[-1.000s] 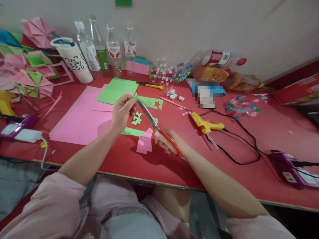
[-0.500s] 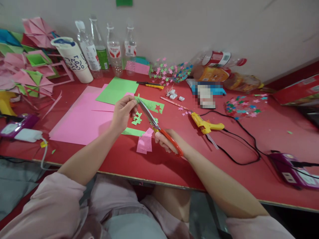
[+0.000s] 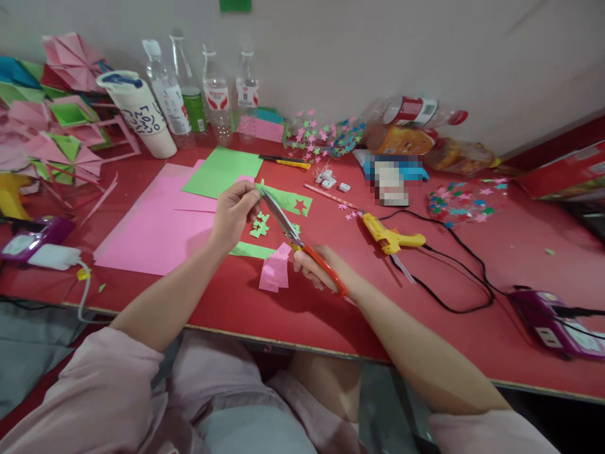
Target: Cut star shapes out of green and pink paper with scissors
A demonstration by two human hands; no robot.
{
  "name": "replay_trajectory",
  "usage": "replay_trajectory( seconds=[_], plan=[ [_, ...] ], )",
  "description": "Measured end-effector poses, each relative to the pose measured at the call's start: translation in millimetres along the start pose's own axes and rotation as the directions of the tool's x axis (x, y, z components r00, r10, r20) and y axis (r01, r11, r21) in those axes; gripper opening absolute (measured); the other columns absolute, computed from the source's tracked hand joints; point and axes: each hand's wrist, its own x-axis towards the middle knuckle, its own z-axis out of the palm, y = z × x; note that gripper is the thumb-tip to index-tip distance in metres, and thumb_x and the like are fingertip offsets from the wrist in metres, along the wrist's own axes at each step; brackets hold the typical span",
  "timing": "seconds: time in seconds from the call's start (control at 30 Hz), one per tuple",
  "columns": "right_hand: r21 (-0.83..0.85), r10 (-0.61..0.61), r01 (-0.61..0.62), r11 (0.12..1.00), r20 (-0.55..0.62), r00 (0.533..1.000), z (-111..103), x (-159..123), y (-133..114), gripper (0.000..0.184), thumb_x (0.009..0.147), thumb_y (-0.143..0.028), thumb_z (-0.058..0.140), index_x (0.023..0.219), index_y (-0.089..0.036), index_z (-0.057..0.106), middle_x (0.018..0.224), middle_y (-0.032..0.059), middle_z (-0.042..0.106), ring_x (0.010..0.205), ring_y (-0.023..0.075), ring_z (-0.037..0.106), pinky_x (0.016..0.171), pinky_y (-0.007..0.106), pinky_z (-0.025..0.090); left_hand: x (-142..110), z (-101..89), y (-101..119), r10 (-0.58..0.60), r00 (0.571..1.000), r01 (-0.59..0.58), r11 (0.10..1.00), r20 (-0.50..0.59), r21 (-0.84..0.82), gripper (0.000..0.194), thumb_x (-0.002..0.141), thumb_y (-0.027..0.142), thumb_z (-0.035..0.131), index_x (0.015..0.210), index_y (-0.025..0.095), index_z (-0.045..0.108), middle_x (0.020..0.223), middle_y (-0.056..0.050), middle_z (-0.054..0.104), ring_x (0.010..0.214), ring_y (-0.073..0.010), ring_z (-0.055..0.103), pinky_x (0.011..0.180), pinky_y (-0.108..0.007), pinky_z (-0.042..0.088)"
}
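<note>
My right hand (image 3: 317, 268) grips a pair of scissors (image 3: 326, 268) by the red-orange handles, and the long blades slant up and left. The blades look nearly closed. Their tips meet the pinched fingers of my left hand (image 3: 236, 211), which hold a small green paper piece (image 3: 260, 186), mostly hidden by fingers and blades. Just behind the blades lies a green strip with a star-shaped hole (image 3: 288, 200). Small green star cut-outs (image 3: 259, 225) lie below the left fingertips. A green strip (image 3: 253, 250) and pink paper scraps (image 3: 275, 271) lie closer to me.
Pink sheets (image 3: 142, 227) and a green sheet (image 3: 222, 171) lie to the left. Behind are a yellow cutter (image 3: 293, 164), bottles (image 3: 217, 101) and a tumbler (image 3: 142, 120). Rightward, a yellow glue gun (image 3: 390, 236) trails its black cord to a purple power strip (image 3: 551, 321).
Almost nothing differs. Both hands, the scissors and the papers keep their places.
</note>
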Motion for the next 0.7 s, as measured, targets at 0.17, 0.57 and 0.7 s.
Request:
replay_trajectory(
  seconds=[0.17,0.57,0.7],
  plan=[
    [-0.008,0.003,-0.003,1.0,0.019,1.0,-1.1,0.0,-0.4,0.048,0.08,-0.063,0.045,0.063,-0.018,0.047,0.037,-0.0089,0.033,0.029,0.0051,0.033,0.033,0.019,0.031,0.1,-0.6,-0.1,-0.004,1.0,0.005,1.0,0.015,-0.007,0.014,0.072,0.017,0.051,0.059,0.019,0.048,0.043,0.006,0.046,0.036,-0.0025,0.039,0.036,-0.015,0.03],
    [0.005,-0.016,0.016,1.0,0.028,0.999,-1.3,-1.0,-1.2,0.052,0.08,-0.067,0.043,0.061,-0.019,0.044,0.035,-0.0093,0.032,0.027,0.0044,0.032,0.031,0.018,0.03,0.6,-1.3,-0.1,0.013,0.999,-0.012,0.999,0.029,-0.041,0.013,0.071,0.015,0.05,0.059,0.019,0.049,0.043,0.006,0.047,0.036,-0.0026,0.039,0.035,-0.015,0.029],
    [-0.012,-0.006,0.006,1.0,0.012,1.0,-0.6,-2.0,-3.2,0.052,0.08,-0.067,0.043,0.06,-0.019,0.043,0.035,-0.009,0.032,0.027,0.0041,0.032,0.03,0.017,0.029,0.8,-1.4,0.4,0.012,0.999,-0.011,0.999,0.032,-0.034,0.013,0.072,0.017,0.05,0.059,0.019,0.05,0.043,0.006,0.047,0.036,-0.0025,0.039,0.035,-0.015,0.029]
  ],
)
